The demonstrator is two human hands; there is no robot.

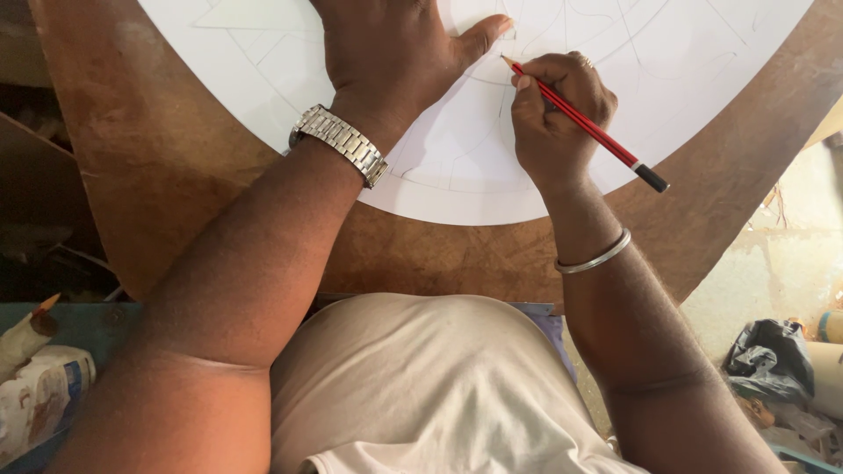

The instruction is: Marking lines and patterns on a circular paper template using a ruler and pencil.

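Right hand [555, 110]: clenched around red wooden pencil with black end cap [587, 125]; sharpened tip touching large round white sheet with faint drawn curves [457, 167], just beside left thumb. Left hand [391, 48]: released, pressed flat on same sheet, thumb spread toward pencil tip; silver metal link wristwatch [340, 143] at wrist. Thin silver bangle [594, 257] on right forearm. Sheet lying on round brown wooden tabletop [158, 158].
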